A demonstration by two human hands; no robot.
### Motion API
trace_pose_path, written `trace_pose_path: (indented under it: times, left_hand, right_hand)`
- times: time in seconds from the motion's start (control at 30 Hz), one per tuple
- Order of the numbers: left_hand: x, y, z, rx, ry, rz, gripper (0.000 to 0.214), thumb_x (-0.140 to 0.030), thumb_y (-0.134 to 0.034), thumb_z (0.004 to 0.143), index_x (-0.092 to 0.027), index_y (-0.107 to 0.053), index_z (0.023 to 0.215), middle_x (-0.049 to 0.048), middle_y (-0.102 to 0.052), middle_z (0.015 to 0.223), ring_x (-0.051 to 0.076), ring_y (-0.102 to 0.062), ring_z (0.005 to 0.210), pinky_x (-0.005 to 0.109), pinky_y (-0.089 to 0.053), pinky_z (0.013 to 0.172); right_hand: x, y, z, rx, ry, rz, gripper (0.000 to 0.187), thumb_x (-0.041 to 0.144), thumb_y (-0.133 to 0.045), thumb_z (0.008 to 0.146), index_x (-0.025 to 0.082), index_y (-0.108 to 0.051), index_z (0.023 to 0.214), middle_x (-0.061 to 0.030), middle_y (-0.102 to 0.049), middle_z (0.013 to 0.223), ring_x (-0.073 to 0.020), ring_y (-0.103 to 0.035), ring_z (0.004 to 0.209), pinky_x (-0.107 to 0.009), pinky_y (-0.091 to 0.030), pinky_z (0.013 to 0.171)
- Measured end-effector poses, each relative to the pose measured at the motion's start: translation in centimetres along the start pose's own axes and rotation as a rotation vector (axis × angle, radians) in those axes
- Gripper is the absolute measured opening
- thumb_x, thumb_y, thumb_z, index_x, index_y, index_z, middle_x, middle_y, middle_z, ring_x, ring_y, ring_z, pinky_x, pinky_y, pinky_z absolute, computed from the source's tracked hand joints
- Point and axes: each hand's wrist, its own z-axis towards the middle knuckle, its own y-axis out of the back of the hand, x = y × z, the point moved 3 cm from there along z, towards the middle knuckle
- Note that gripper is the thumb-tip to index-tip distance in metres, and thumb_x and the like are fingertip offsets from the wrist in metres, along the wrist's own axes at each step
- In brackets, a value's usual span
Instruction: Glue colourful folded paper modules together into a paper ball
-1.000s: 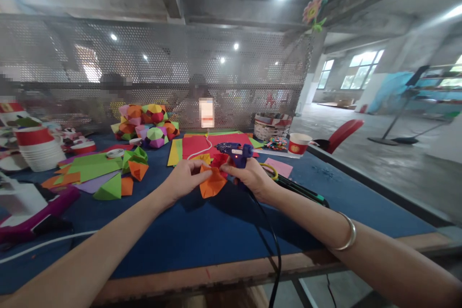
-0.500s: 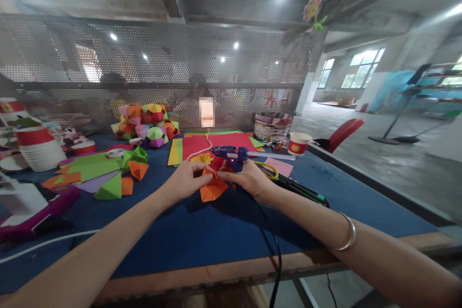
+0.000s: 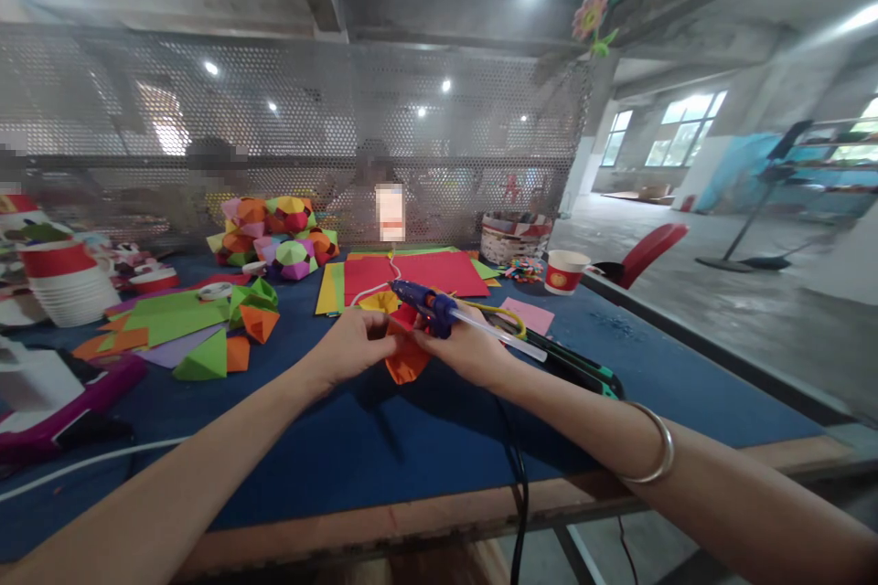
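My left hand (image 3: 357, 343) pinches the left side of an orange and red folded paper piece (image 3: 407, 362) above the middle of the table. My right hand (image 3: 466, 345) grips a blue hot glue gun (image 3: 429, 303) whose nozzle points up and to the left. A clear glue stick (image 3: 511, 336) sticks out of its back end. The right thumb and a finger also touch the paper piece's right side. A yellow folded paper piece (image 3: 380, 302) lies just behind my left fingers, and red paper sheets (image 3: 425, 274) are stacked beyond.
Green paper (image 3: 182, 322) and folded pieces lie on the left. Paper balls (image 3: 274, 233) stand against the mesh partition (image 3: 439, 137). A black-and-green cutter-like tool (image 3: 576, 364) lies right of my hand, with a paper cup (image 3: 565, 272) behind. The gun's black cord (image 3: 521, 475) hangs over the table edge.
The glue gun has tilted: its nozzle is higher and further left, its glue stick lower. The paper piece has turned slightly between my fingers. Both hands stay close together.
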Motion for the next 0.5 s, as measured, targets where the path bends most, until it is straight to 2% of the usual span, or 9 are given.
trace_pose_path:
  times: [0.27, 0.4, 0.5]
  left_hand:
    - [0.44, -0.06, 0.13, 0.008, 0.051, -0.046, 0.011, -0.025, -0.076, 0.062, -0.016, -0.076, 0.068, 0.0034, -0.072, 0.065, 0.019, -0.067, 0.066, 0.029, -0.052, 0.067]
    - [0.25, 0.55, 0.24, -0.058, 0.028, 0.059, 0.012, -0.023, -0.069, 0.064, -0.016, -0.078, 0.069, 0.002, -0.071, 0.064, 0.017, -0.063, 0.062, 0.025, -0.048, 0.06]
    - [0.37, 0.73, 0.29, -0.085, 0.006, 0.099, 0.014, -0.023, -0.067, 0.066, -0.016, -0.078, 0.07, 0.0012, -0.071, 0.063, 0.016, -0.061, 0.058, 0.025, -0.045, 0.058]
  right_hand:
    - [0.42, -0.01, -0.25, 0.021, -0.005, 0.016, 0.005, 0.025, -0.069, 0.081, 0.021, -0.066, 0.082, -0.0036, -0.073, 0.082, -0.0214, -0.068, 0.079, -0.034, -0.053, 0.077]
    - [0.21, -0.25, -0.13, 0.033, -0.014, 0.145, 0.017, 0.038, -0.07, 0.084, 0.022, -0.065, 0.079, -0.002, -0.069, 0.079, -0.0212, -0.066, 0.083, -0.034, -0.053, 0.078]
    - [0.08, -0.45, -0.07, 0.073, -0.062, 0.195, 0.014, 0.034, -0.07, 0.081, 0.022, -0.064, 0.078, -0.0002, -0.066, 0.073, -0.0206, -0.065, 0.08, -0.033, -0.052, 0.075]
